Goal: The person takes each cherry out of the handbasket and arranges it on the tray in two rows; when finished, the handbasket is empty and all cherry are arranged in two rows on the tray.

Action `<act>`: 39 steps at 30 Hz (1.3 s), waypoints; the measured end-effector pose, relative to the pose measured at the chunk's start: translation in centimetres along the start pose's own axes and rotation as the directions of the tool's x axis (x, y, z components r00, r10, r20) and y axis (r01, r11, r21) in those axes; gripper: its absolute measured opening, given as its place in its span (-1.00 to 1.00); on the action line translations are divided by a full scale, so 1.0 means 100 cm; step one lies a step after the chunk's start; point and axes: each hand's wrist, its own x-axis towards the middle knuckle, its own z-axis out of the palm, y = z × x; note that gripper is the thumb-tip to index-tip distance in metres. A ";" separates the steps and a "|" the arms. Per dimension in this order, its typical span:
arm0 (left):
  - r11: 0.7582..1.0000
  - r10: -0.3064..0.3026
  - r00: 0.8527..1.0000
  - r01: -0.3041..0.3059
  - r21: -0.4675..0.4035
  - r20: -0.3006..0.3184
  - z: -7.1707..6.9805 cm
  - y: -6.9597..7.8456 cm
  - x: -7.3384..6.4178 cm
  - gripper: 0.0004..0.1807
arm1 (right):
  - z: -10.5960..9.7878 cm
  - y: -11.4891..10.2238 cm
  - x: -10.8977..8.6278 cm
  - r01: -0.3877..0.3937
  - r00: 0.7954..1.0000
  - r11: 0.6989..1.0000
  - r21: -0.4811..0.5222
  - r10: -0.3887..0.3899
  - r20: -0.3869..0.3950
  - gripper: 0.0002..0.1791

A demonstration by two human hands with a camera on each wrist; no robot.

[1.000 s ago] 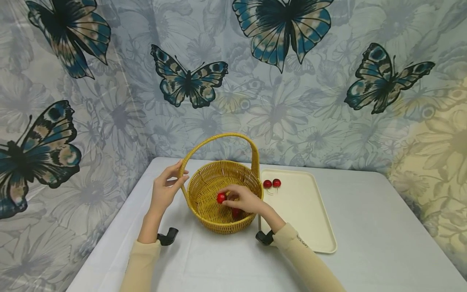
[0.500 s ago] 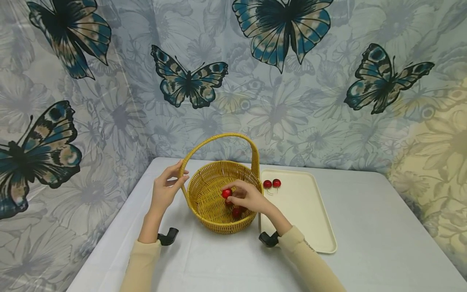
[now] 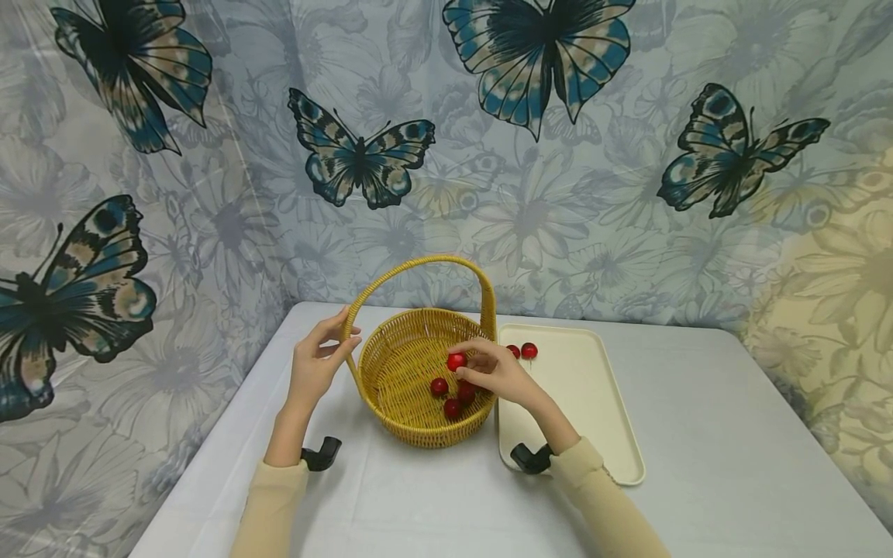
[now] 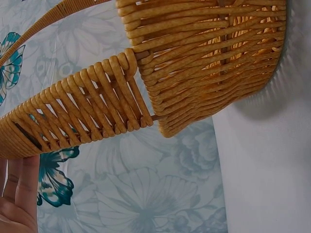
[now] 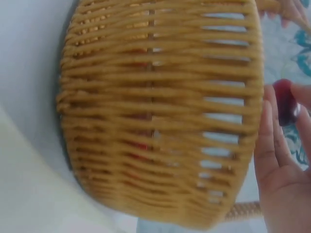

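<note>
A yellow woven basket [image 3: 380,372] with a tall arched handle [image 3: 431,259] stands on the table. My left hand [image 3: 315,363] holds the handle's left side between thumb and fingers; in the left wrist view its fingers lie at the handle [image 4: 73,111]. Over the basket's right part, my right hand [image 3: 497,373] pinches a red cherry [image 3: 456,362] between thumb and fingertips. The right wrist view shows this cherry [image 5: 286,102] just past the basket rim. Below the hand, several cherries [image 3: 439,387] lie on the basket floor, one partly hidden by the fingers.
Right of the basket lies a cream rectangular tray [image 3: 572,418]. Two cherries rest near its back left corner, one cherry [image 3: 529,351] in plain sight and the other partly behind my right hand. A butterfly-print cloth [image 3: 586,248] hangs behind the white-covered table [image 3: 711,434].
My right hand has drawn back to the right and slightly up with the cherry, uncovering more cherries on the basket floor. My left hand has stayed on the handle.
</note>
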 end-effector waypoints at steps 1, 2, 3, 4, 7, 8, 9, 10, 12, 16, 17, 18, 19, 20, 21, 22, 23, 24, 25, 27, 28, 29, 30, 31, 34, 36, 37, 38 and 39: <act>1.000 -0.002 1.000 0.002 -0.002 0.000 0.000 0.000 0.000 -0.48 | -0.002 0.000 -0.001 -0.016 1.000 1.000 -0.005 0.016 -0.009 -0.63; 1.000 -0.003 1.000 0.003 -0.005 0.001 0.000 0.000 0.000 -0.48 | -0.003 0.000 -0.003 -0.030 0.999 0.999 -0.010 0.030 -0.018 -0.62; 1.000 -0.004 1.000 0.004 -0.006 0.002 0.000 0.000 0.000 -0.48 | -0.004 0.000 -0.004 -0.040 0.999 0.999 -0.011 0.040 -0.028 -0.61; 1.000 -0.005 1.000 0.005 -0.008 0.003 0.000 0.000 0.000 -0.48 | -0.006 -0.004 -0.005 -0.057 0.998 0.998 -0.014 0.057 -0.037 -0.61; 1.000 -0.003 1.000 0.003 -0.014 0.004 0.000 0.000 -0.001 -0.48 | -0.010 -0.018 -0.008 -0.093 0.993 0.995 -0.027 0.091 -0.069 -0.63; 1.000 -0.003 1.000 0.003 -0.016 0.004 0.000 0.000 -0.001 -0.48 | -0.011 -0.023 -0.009 -0.101 0.992 0.994 -0.031 0.098 -0.076 -0.64; 1.000 -0.002 1.000 0.002 -0.017 0.004 0.000 0.000 -0.001 -0.48 | -0.013 -0.027 -0.011 -0.109 0.991 0.993 -0.035 0.106 -0.083 -0.65; 1.000 -0.003 1.000 0.003 -0.019 0.004 0.000 0.000 -0.001 -0.48 | -0.014 -0.030 -0.012 -0.118 0.990 0.992 -0.046 0.113 -0.088 -0.66; 1.000 -0.005 1.000 0.005 -0.022 0.004 0.000 0.001 -0.001 -0.48 | -0.017 -0.029 -0.015 -0.111 0.990 0.991 -0.075 0.103 -0.099 -0.67; 1.000 -0.016 1.000 0.016 -0.023 0.004 0.000 0.001 -0.001 -0.48 | -0.023 -0.024 -0.019 -0.079 0.992 0.987 -0.139 0.064 -0.109 -0.67; 1.000 -0.017 1.000 0.017 -0.022 0.003 0.000 0.001 -0.001 -0.48 | -0.024 -0.023 -0.020 -0.074 0.992 0.985 -0.157 0.057 -0.112 -0.68; 1.000 -0.019 1.000 0.019 -0.024 0.004 0.000 0.001 -0.001 -0.48 | -0.026 -0.022 -0.022 -0.070 0.992 0.983 -0.171 0.050 -0.116 -0.68; 1.000 -0.020 1.000 0.020 -0.024 0.005 0.000 0.001 -0.001 -0.48 | -0.028 -0.021 -0.023 -0.071 0.991 0.981 -0.182 0.049 -0.121 -0.68; 0.999 -0.020 1.000 0.020 -0.026 0.005 0.000 0.000 -0.001 -0.48 | -0.030 -0.021 -0.024 -0.073 0.991 0.978 -0.194 0.049 -0.126 -0.68; 0.999 -0.020 1.000 0.020 -0.027 0.005 0.000 0.000 -0.001 -0.48 | -0.031 -0.020 -0.025 -0.076 0.990 0.976 -0.205 0.050 -0.132 -0.67; 0.999 -0.019 1.000 0.019 -0.030 0.006 0.000 0.000 -0.001 -0.48 | -0.033 -0.020 -0.026 -0.080 0.989 0.973 -0.218 0.051 -0.138 -0.67; 0.999 -0.019 1.000 0.019 -0.033 0.007 0.000 0.000 -0.001 -0.48 | -0.035 -0.019 -0.027 -0.084 0.988 0.971 -0.225 0.053 -0.142 -0.66; 0.999 -0.019 1.000 0.019 -0.036 0.007 0.000 0.000 -0.001 -0.48 | -0.038 -0.019 -0.028 -0.089 0.988 0.969 -0.232 0.056 -0.145 -0.66; 0.999 -0.018 1.000 0.018 -0.037 0.007 0.000 0.000 -0.001 -0.48 | -0.040 -0.019 -0.029 -0.092 0.987 0.967 -0.236 0.059 -0.147 -0.66; 0.999 -0.016 1.000 0.016 -0.040 0.007 0.000 0.000 -0.001 -0.48 | -0.043 -0.018 -0.031 -0.095 0.987 0.964 -0.248 0.059 -0.151 -0.65; 0.999 -0.016 1.000 0.016 -0.040 0.006 -0.001 0.000 -0.001 -0.48 | -0.045 -0.017 -0.032 -0.099 0.987 0.962 -0.254 0.061 -0.152 -0.65; 0.999 -0.016 1.000 0.016 -0.039 0.006 -0.001 0.000 -0.001 -0.48 | -0.047 -0.015 -0.032 -0.103 0.986 0.961 -0.256 0.065 -0.154 -0.65; 0.999 -0.015 1.000 0.015 -0.038 0.005 -0.001 0.000 -0.001 -0.49 | -0.049 -0.013 -0.033 -0.107 0.985 0.960 -0.260 0.068 -0.156 -0.65; 0.999 -0.015 1.000 0.015 -0.037 0.004 -0.001 0.000 -0.001 -0.49 | -0.051 -0.009 -0.034 -0.111 0.985 0.959 -0.261 0.071 -0.158 -0.65; 0.999 -0.018 1.000 0.018 -0.034 0.003 -0.001 0.000 -0.001 -0.48 | -0.058 0.005 -0.035 -0.128 0.982 0.958 -0.258 0.086 -0.167 -0.63; 0.999 -0.023 1.000 0.023 -0.035 0.004 0.000 0.000 -0.001 -0.48 | -0.064 0.017 -0.037 -0.140 0.980 0.952 -0.273 0.094 -0.175 -0.62; 0.999 -0.026 1.000 0.026 -0.035 0.004 0.000 -0.001 -0.001 -0.48 | -0.067 0.023 -0.037 -0.146 0.979 0.949 -0.279 0.098 -0.177 -0.62; 0.999 -0.030 1.000 0.030 -0.037 0.004 0.000 -0.001 -0.001 -0.48 | -0.070 0.028 -0.038 -0.152 0.978 0.946 -0.288 0.103 -0.180 -0.61; 0.999 -0.032 0.999 0.032 -0.038 0.005 0.000 -0.001 -0.001 -0.48 | -0.073 0.034 -0.038 -0.159 0.977 0.941 -0.298 0.107 -0.182 -0.61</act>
